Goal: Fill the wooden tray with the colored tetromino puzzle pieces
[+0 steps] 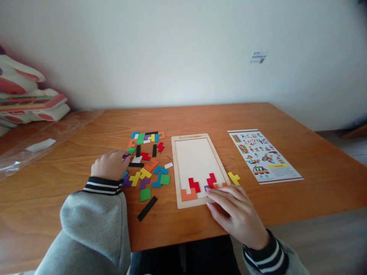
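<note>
My left hand [110, 165] rests among the loose wooden puzzle pieces left of the tray, its fingers curled down and partly hidden. A purple piece [125, 156] shows at its fingertips; whether it is gripped, I cannot make out. On the near right part of the wooden puzzle tray [175, 168] lies my right hand [236, 212], fingers stretched and thumb apart. Its fingertips touch a small purple piece [206, 188] and cover part of the near row. Inside the tray are an orange piece [188, 195], a red piece [194, 185] and another red piece [211, 180].
Right of the tray lies a yellow piece [234, 178], and beyond it a printed pattern sheet [265, 156]. A black bar [147, 208] and a green square [145, 194] lie near the front edge. Clear plastic [65, 131] and a white figure [31, 91] occupy the left.
</note>
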Demonstrator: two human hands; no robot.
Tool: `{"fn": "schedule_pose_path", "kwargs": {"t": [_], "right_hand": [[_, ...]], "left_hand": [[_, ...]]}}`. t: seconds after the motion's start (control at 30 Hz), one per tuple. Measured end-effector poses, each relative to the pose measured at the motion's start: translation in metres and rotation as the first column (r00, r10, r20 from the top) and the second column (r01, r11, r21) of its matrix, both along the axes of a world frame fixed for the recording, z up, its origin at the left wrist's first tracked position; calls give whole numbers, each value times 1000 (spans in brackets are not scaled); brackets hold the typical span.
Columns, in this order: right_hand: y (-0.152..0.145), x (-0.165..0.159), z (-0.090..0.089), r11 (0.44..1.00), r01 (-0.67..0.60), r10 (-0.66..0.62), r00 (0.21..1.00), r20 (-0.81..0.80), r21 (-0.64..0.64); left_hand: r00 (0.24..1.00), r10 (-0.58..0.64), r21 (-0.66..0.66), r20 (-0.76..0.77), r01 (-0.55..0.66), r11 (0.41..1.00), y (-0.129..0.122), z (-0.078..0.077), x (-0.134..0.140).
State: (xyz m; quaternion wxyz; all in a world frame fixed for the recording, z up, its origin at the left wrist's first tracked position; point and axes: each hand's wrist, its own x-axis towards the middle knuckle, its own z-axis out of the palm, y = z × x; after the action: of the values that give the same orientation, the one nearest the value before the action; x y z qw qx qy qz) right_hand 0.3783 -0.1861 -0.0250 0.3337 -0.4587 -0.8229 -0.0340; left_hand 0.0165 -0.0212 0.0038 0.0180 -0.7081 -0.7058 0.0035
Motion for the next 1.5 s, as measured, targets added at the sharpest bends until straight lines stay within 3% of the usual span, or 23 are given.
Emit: {"fn": "schedule_pose_path", "kwargs": {"t": [0.23,0.4,0.57,0.87,1.0,1.1,1.2,1.27,1.37,1.5], "right_hand": [[2,1,-4,991,86,-84,996,24,-99],[2,0,-7,993,97,-98,995,-18,-64],[1,1,-6,993,100,-103,994,-42,-67],[-1,1,-7,992,112,-116,989,-92,-57],[0,1,-8,992,111,-117,988,-97,-64],[1,1,-6,993,108,-114,988,-108,-55],[-1,-3,-3,996,83,-85,987,-137,-18],[-4,-8,-2,998,68,-68,982,-176,-2],[-7,-15,-1,999,42,-49,966,-254,-33],[-9,-17,1,994,-55,16,934,-356,-98]], "left_hand": [[997,81,-63,-16,-82,995,-1,5,6],[999,21,-23,-48,-22,999,-2,5,6],[996,80,-98,-32,-83,992,0,5,4],[990,-121,77,65,116,990,-1,2,4],[950,-291,284,115,249,926,-4,4,6],[802,-571,439,177,455,775,-12,10,22],[498,-836,577,230,622,529,-26,12,54],[286,-916,671,282,624,401,-38,11,79],[62,-917,692,395,636,341,-54,6,111],[-31,-883,666,468,670,329,-67,-2,134]]}}
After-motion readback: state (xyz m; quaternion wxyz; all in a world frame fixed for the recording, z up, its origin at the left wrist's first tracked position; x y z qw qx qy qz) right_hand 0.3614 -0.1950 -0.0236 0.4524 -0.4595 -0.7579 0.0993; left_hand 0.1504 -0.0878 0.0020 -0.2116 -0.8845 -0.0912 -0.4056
